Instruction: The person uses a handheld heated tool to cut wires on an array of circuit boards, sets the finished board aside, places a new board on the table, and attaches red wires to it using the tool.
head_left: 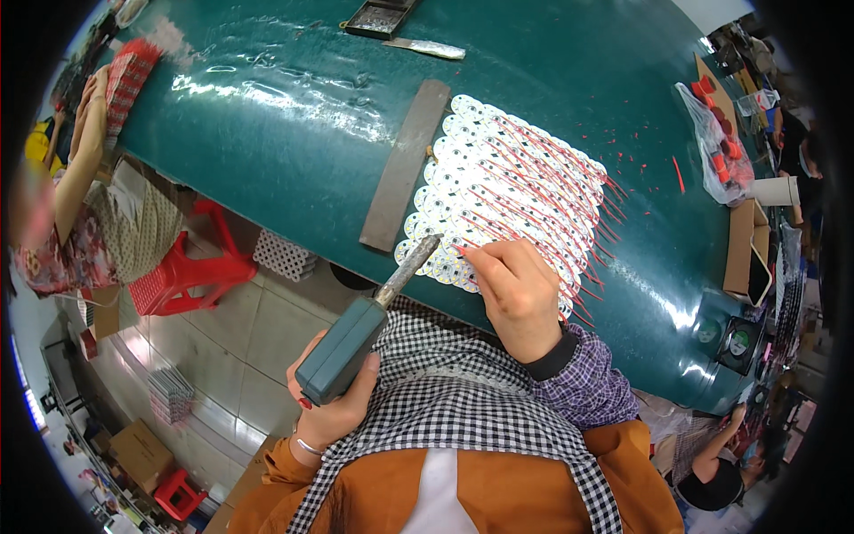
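My left hand (342,411) is wrapped round the dark green body of a soldering gun (342,343). Its metal barrel points up and to the right, with the tip over the near left part of a panel of joined round white circuit boards (445,209). My right hand (520,289) has thumb and forefinger pinched on a short red wire (463,252) just right of that tip. Rows of thin red wires (534,178) lie slantwise across the panel, several sticking out past its right edge. I cannot make out whether the tip touches a board.
A flat grey bar (405,169) lies along the panel's left side on the green table (294,125). Farther back are a knife-like tool (427,47) and a dark tray (378,18). Another person's arm (80,151) is at the left, near a red stool (196,267). A plastic bag (712,160) sits far right.
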{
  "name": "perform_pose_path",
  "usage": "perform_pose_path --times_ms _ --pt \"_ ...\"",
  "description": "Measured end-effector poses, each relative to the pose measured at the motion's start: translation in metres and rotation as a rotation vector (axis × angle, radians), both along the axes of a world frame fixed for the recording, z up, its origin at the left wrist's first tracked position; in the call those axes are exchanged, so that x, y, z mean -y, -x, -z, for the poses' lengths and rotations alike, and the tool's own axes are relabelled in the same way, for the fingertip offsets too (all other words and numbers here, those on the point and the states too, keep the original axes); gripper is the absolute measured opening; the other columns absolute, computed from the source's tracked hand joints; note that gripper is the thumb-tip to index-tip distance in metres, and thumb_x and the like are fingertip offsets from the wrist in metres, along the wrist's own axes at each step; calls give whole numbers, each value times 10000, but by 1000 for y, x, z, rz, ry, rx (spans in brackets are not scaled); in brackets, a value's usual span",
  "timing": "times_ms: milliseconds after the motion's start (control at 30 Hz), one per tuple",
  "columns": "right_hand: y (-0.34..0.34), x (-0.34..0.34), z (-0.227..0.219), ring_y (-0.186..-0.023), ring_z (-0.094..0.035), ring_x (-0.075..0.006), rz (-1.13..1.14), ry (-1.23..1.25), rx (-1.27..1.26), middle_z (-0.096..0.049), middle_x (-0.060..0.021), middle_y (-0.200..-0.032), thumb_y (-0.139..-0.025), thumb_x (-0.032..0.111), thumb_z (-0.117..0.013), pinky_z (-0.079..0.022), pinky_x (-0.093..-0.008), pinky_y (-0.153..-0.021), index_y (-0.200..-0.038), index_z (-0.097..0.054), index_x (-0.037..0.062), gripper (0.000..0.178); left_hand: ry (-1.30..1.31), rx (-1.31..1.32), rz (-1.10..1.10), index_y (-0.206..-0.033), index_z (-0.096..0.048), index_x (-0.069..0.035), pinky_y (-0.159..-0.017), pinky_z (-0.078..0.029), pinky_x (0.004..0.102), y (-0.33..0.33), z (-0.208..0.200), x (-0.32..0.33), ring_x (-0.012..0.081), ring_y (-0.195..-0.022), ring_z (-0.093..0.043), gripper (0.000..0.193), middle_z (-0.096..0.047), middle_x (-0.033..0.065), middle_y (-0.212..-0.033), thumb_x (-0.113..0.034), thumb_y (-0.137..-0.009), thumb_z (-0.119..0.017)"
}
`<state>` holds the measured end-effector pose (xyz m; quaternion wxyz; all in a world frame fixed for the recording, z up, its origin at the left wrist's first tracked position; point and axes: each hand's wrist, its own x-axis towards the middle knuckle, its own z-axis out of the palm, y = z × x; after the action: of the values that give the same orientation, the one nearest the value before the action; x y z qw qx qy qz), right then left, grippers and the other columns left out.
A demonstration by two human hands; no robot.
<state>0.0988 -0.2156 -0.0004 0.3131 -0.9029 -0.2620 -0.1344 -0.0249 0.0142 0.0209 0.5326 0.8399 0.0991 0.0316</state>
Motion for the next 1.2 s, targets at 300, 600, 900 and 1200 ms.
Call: perform_pose_path --times_ms 300,600,900,1200 --pt "2 -2 4 -795 -621 -246 9 22 29 -635 -85 -874 -767 -51 -725 -532 -356 -635 -996 -720 -16 232 8 -27 42 -1027 -714 48 -702 -551 300 -2 3 0 219 -790 -696 242 -712 144 -966 -15 -807 -790" --pt "3 -3 4 -796 -614 -239 7 61 45 -628 -83 -880 -761 -44 -723 -527 -348 -633 -1015 -719 -26 254 -15 2 61 -990 -712 37 -646 -531 289 -6 7 1 202 -734 -675 208 -699 125 -918 -16 -805 -791" --pt "4 -4 1 -802 -606 -232 7 78 40 -618 -76 -878 -795 -20 -730 -519 -342 -627 -1019 -716 -24 224 32 -33 -76 -1032 -719 63 -704 -563 299 20 20 -5 231 -788 -714 281 -714 157 -938 -45 -789 -811" --pt "13 15 -19 -839 -622 -263 32 97 -27 -652 -105 -937 -773 -51 -711 -534 -368 -677 -1042 -714 -32 269 -18 99 -89 -1061 -732 48 -730 -575 314 22 26 -7 234 -804 -727 296 -743 149 -966 -37 -789 -815"
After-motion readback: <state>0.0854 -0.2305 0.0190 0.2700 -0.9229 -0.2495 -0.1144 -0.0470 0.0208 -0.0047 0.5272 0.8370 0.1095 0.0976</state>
